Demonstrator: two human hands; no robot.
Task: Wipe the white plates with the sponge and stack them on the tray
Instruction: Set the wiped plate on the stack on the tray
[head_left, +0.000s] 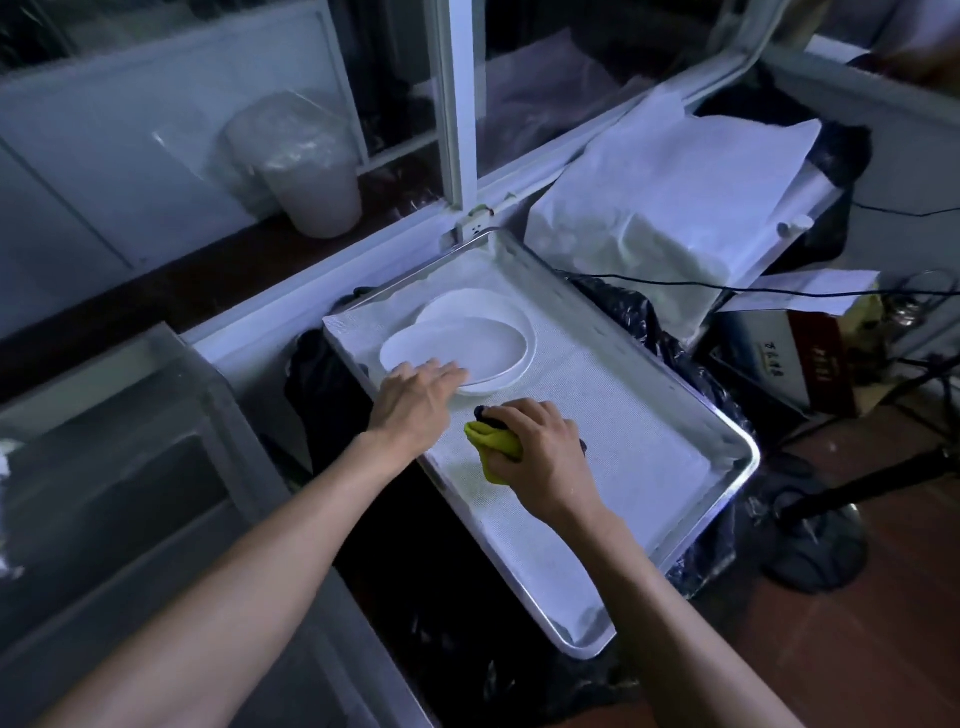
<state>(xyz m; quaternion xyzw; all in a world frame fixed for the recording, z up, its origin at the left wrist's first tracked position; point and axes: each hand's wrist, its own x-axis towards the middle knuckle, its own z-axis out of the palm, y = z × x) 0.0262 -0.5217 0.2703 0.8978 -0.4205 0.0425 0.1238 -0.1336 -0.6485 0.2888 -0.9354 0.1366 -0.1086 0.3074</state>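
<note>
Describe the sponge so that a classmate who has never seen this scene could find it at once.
Start at the big metal tray lined with white paper. Two white plates lie stacked at its far end; nearer the person, the right hand grips the sponge. It is the only yellow-green thing there, with a dark side showing by the fingers.

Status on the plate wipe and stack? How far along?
Done: two white plates lie overlapped on the lined tray. In hand: the left hand rests on the near plate's rim; the right hand grips the yellow sponge beside it. Left: no other loose plates visible; whether these are wiped can't be told.
</note>
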